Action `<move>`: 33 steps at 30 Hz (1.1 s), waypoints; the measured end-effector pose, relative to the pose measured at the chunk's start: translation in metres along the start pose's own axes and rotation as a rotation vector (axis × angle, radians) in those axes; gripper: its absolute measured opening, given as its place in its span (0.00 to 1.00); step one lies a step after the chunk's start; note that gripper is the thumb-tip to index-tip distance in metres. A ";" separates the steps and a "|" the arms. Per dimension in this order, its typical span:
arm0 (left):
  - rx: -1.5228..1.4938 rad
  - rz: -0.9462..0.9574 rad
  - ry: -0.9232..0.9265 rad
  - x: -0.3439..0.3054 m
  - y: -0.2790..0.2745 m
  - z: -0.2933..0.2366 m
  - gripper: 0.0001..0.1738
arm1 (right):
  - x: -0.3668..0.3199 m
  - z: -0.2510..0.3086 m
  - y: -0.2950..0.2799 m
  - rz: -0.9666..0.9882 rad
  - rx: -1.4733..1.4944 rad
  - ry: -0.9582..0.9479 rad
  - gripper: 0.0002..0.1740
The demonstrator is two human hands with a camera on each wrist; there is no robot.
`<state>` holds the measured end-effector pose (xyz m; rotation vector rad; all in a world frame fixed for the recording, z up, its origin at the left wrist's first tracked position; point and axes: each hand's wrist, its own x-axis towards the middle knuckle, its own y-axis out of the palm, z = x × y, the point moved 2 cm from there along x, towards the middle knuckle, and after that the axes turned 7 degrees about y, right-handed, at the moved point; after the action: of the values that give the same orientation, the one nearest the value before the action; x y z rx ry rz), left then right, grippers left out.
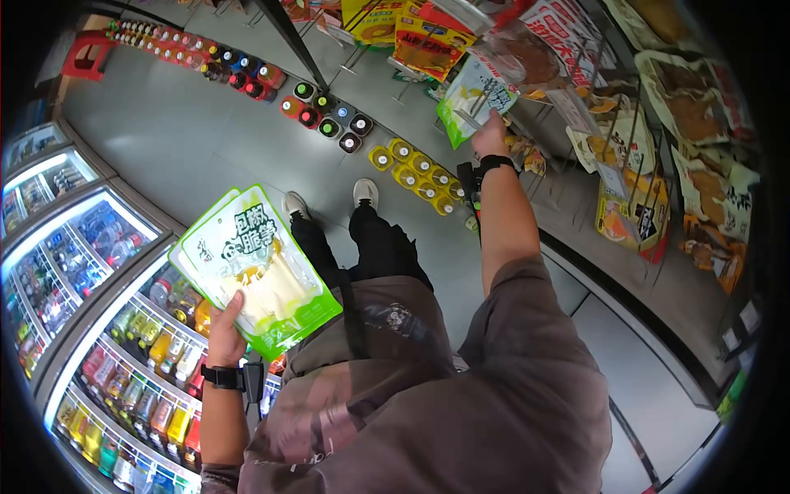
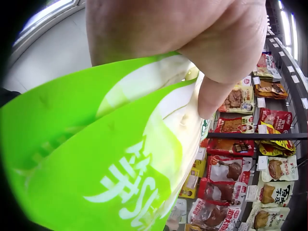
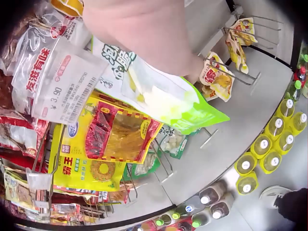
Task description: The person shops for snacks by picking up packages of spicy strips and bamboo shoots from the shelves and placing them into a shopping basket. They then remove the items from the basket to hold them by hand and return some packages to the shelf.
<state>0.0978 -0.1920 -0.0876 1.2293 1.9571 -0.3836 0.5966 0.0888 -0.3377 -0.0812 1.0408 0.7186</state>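
- Grip: the left hand pinches two green packs at their lower edge, thumb on the front one, held low at the person's left side.
- The right hand is raised to the rack, fingers closed on a third pack. Whether it hangs on a peg I cannot tell.
- Risk, as I judge it: the slick film could slip from the thumb pinch, and a tug could snag the neighbouring bags.
- The grey floor carries rows of bottles, and a lit fridge stands on the left.
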 end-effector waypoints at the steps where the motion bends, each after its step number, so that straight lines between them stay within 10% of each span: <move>1: -0.008 -0.008 0.003 -0.001 -0.003 0.004 0.26 | -0.001 0.004 0.005 -0.022 -0.050 0.034 0.26; 6: -0.018 -0.058 0.014 -0.006 -0.003 0.008 0.26 | 0.062 0.019 -0.007 0.302 -0.095 0.189 0.35; 9: -0.012 -0.069 -0.008 -0.006 -0.004 0.006 0.25 | 0.076 0.024 -0.015 -0.129 -0.237 0.188 0.27; 20: 0.047 0.184 0.090 0.010 0.026 -0.037 0.25 | -0.079 0.029 -0.027 -0.177 -0.331 -0.126 0.18; 33: 0.155 0.618 0.144 0.012 0.078 -0.094 0.26 | -0.376 -0.101 0.066 0.869 -0.733 -0.085 0.26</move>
<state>0.1193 -0.0894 -0.0245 1.9207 1.5699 -0.1297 0.3682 -0.0890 -0.0684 -0.2321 0.6549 1.8588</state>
